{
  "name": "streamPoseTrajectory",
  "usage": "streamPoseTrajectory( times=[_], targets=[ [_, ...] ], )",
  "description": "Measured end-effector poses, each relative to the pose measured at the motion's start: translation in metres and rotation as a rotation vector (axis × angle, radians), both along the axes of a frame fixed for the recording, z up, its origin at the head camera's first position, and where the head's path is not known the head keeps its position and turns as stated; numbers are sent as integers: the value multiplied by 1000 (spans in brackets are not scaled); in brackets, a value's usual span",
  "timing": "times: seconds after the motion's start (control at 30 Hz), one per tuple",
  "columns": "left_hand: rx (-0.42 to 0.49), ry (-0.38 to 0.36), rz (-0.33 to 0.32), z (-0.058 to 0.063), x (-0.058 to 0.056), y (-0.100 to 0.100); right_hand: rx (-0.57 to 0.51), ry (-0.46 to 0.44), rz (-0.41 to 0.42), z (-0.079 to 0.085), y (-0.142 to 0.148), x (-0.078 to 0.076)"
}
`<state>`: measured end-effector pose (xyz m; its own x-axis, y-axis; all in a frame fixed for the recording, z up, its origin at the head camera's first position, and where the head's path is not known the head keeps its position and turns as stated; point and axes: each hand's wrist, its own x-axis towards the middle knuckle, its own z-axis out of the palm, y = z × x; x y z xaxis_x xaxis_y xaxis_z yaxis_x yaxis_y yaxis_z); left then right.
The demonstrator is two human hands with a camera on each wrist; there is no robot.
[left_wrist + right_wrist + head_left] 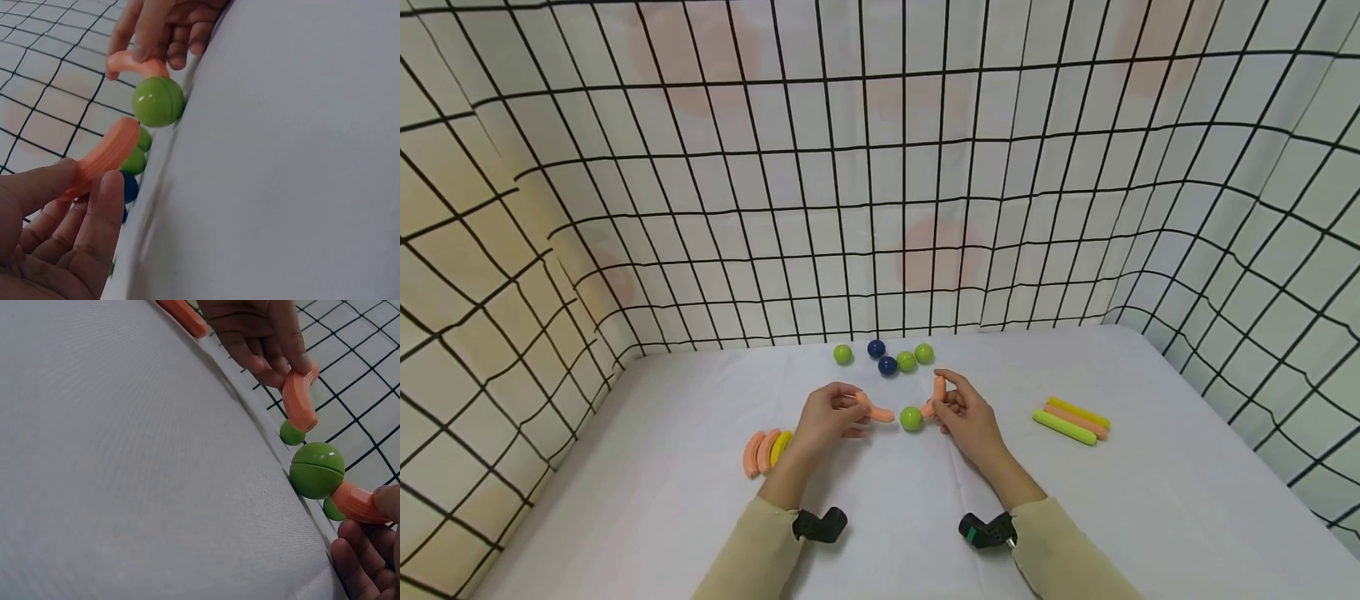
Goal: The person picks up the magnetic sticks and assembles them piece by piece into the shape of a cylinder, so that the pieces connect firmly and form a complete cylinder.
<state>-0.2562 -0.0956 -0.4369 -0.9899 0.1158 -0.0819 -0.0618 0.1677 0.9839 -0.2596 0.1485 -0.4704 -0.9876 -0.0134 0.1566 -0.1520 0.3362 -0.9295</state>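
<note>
White table (895, 542), bounded at rear, L & R by black-gridded walls (925, 175). Both hands work near table ctr.; a wide strip of surface separates each from the side edges. Rear wall stands just behind the back balls.

L hand (827, 418): grip pinches 1 orange curved pc. (882, 414) betw. thumb & fingers; its free end points R, near but apart from the front green ball (912, 418). R hand (968, 422): grip pinches a 2nd orange curved pc. (939, 388); lower end appears to touch same ball on its R side. Ball is thus betw. both held pcs.

Qty.: green balls ×4, i.e. 1 front + 3 rear green balls (906, 361). Dark blue balls (887, 365) ×2, rear, betw. leftmost green & other two. Orange curved pcs. ×4: 2 held, 2 loose orange pcs. (752, 454) L of L forearm. Yellow curved pc. (778, 447): 1 visible, beside these, partly hidden by L wrist. Sticks (1077, 419) ×3, far R, side by side: yellow, orange, lt. green. Black wrist units (822, 525) ×2, 1 per cuff.
</note>
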Motion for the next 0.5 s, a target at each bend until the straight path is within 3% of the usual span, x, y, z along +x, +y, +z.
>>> streamPoseTrajectory(
  times=[0.33, 0.5],
  targets=[
    [39, -5, 40, -13, 2, 9, 11, -1, 9, 0, -1, 1],
    [97, 11, 43, -14, 5, 13, 7, 7, 6, -2, 0, -1]
  ],
)
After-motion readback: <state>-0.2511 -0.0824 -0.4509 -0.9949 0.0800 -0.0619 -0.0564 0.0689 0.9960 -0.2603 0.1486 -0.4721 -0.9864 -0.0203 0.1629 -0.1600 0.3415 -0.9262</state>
